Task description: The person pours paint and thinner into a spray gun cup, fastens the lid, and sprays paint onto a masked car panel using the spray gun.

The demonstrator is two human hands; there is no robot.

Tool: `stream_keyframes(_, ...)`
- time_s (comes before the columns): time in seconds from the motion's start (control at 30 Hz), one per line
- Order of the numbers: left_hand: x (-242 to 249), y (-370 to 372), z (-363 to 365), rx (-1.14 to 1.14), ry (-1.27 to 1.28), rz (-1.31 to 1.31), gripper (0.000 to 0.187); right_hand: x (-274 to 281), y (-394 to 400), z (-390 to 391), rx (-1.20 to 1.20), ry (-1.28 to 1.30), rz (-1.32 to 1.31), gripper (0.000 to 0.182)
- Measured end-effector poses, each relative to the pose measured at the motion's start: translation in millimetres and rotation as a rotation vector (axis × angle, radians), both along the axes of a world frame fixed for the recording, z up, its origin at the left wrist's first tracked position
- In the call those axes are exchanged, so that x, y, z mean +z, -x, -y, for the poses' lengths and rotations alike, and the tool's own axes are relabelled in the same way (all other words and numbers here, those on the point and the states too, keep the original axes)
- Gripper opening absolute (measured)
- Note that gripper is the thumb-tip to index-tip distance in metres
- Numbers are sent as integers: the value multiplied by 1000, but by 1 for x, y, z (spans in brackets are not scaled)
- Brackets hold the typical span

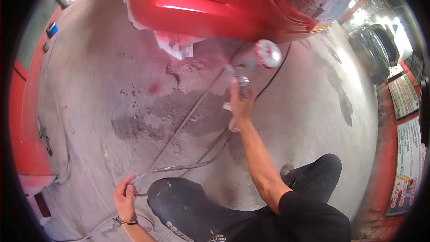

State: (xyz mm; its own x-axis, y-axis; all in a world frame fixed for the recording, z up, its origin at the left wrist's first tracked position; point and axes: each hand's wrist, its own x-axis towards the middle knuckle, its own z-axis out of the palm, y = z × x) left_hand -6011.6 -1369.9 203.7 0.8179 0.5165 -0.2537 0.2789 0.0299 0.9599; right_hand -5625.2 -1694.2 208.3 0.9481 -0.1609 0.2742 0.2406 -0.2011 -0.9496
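My right hand (pixel 241 101) is closed round a spray gun (pixel 244 86), whose white, red-smeared cup (pixel 268 54) sits just below a glossy red car bumper (pixel 192 15). A grey air hose (pixel 183 167) runs from beside my right wrist across to my left hand (pixel 125 199). The fingers of my left hand are wrapped round that hose at the lower left, beside my knee. Plastic and paper masking (pixel 179 47) hangs under the bumper's edge.
Concrete floor (pixel 98 89) carries red paint spots, a rough dark patch and further hoses. A blue can (pixel 52 28) stands at the upper left by a red wall edge. On the right are printed signs (pixel 405 152) and a dark car part (pixel 374 54).
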Motion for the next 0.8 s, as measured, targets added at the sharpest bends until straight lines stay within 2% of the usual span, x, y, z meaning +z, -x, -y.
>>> stream_keyframes(0.07, 14, -21, 8, -13, -13, 12, 48, -57, -49, 52, -246, -91, 85, 36)
stream_keyframes(0.23, 23, -55, 28, 25, -44, 73, 48, -1, -60, 130, -790, 118, 205, 47)
stream_keyframes(0.33, 22, -69, 43, 65, -65, 108, 45, 22, -50, 155, -586, -193, 11, 51)
stream_keyframes(0.43, 25, -76, 52, 62, -97, 110, 43, 89, -5, 153, -154, -490, -178, 52)
stream_keyframes(0.53, 40, -77, 79, 10, -152, 49, 40, 113, -7, 171, 10, -361, -210, 54)
stream_keyframes(0.63, 63, -71, 116, 32, -192, -24, 39, 114, -33, 183, -264, -66, -24, 52)
stream_keyframes(0.73, 92, -47, 139, 111, -193, -91, 41, 132, -50, 192, -501, -63, -11, 50)
stream_keyframes(0.8, 111, -21, 147, 161, -112, -114, 45, 151, -58, 186, -527, -180, -115, 50)
